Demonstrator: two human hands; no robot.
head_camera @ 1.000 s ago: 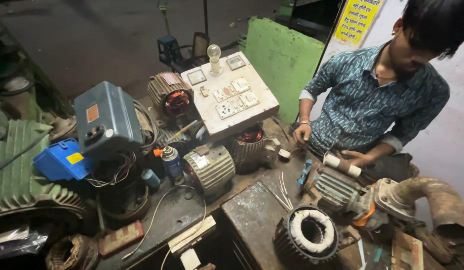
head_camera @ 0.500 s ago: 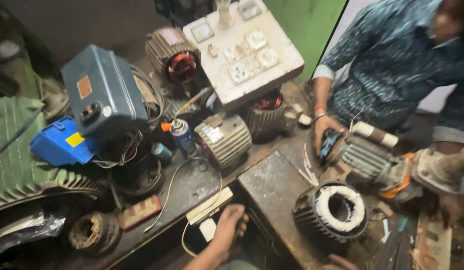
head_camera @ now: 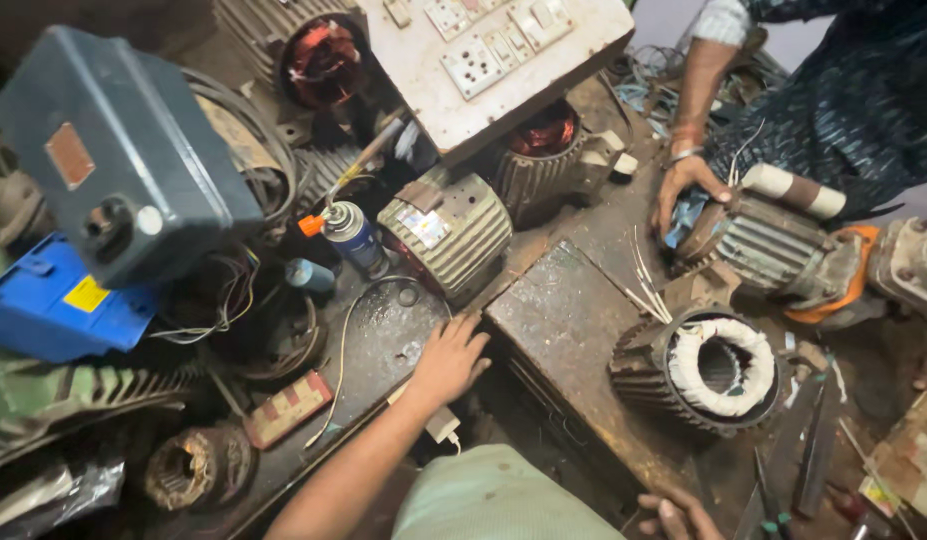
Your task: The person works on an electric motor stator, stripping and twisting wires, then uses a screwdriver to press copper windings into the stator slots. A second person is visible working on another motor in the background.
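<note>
My left hand (head_camera: 448, 360) lies flat on the greasy bench top (head_camera: 378, 345) with its fingers spread and nothing in it. It sits just in front of a grey ribbed motor (head_camera: 448, 230) and beside a rusty metal block (head_camera: 573, 320). A white plug adapter (head_camera: 441, 425) lies under my wrist. Only the fingers of my right hand (head_camera: 673, 515) show at the bottom edge, near the block's front; its grip is unclear. A stator with white windings (head_camera: 723, 365) stands to the right of the block.
A co-worker's hand (head_camera: 688, 185) rests on another motor (head_camera: 773, 245) at the right. A spray can (head_camera: 351, 235), a blue-grey box (head_camera: 113, 150), a white switch board (head_camera: 493, 50), copper-wound stators and loose wires crowd the bench.
The view has dropped closer to the bench. My left hand has reached forward and settled flat on the bench top. The co-worker's hand has stayed by the motor at the right.
</note>
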